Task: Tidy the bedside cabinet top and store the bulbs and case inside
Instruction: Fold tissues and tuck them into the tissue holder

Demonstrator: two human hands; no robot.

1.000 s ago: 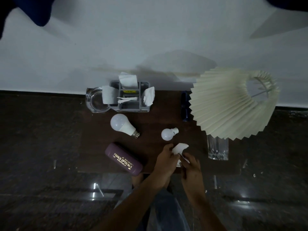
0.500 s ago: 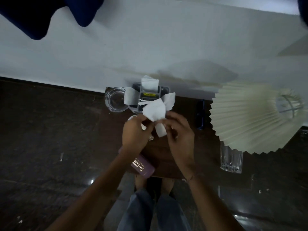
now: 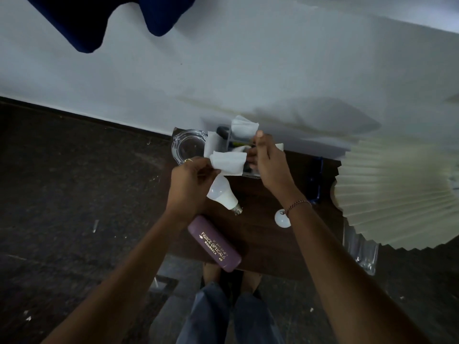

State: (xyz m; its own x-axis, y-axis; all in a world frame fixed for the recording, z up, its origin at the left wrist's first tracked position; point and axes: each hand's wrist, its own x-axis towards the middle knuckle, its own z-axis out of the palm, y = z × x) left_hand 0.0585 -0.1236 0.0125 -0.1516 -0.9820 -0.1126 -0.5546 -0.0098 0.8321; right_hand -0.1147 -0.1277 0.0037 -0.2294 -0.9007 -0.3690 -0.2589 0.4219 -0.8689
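A pale wall and a dark speckled floor frame the dark wood cabinet top [image 3: 268, 244], seen from above in dim, smeared light. Largest on it is the pleated shade [image 3: 397, 194], well right of the grip.

The left hand [image 3: 188, 187] pinches a tissue [image 3: 227, 163] by its near edge, thumb and fingers closed on the paper. The right hand [image 3: 268, 165] reaches past the tissue's far edge to the caddy [image 3: 250, 172], thumb up. Its fingers look curled, but with the blur I cannot tell if they hold tissue or caddy.

The purple case [image 3: 214, 242] lies toward the person from the grip, near the front edge. It looks rigid and smooth, so I judge a wrap round its middle safest.

The big bulb [image 3: 221, 194] lies directly under the pinch, cap pointing toward the person. It is light, round and breakable, apt to roll, so cup the globe rather than squeeze it.

The small bulb [image 3: 282, 219] sits by the right wrist, partly hidden. It is as fragile and needs only fingertips.

The tissue is limp and nearly weightless, so any corner serves
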